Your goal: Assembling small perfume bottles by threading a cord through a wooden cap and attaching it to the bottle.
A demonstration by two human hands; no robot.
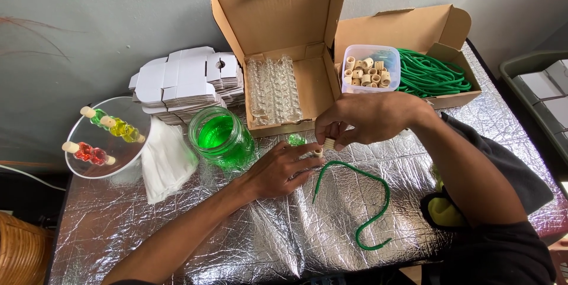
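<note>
Nearest the camera, a green cord (361, 202) lies curled on the silver foil table cover (236, 243), one end rising toward the hands. The left hand (278, 169) rests on the foil with fingers curled around a small bear-shaped bottle of green liquid (296, 140), steadying it at the neck. The right hand (367, 118) hovers just above, thumb and fingertips pinched shut on a small pale cork (328, 142) at the bottle's mouth. It looks like the stopper is being seated in the bottle, which calls for a straight push while the left hand keeps the bottle from tipping; the cord lies close enough to snag a wrist. Just left stands a glass jar of green liquid (222, 137), near enough to knock, with a white cloth (165, 158) beside it and a clear dish (127, 113) holding filled, corked bottles in green, yellow and red. Farther back are a stack of flat white boxes (186, 81), an open cardboard box of empty bottles (272, 89), and another with a tub of corks (370, 71) and more green cords (432, 75).
</note>
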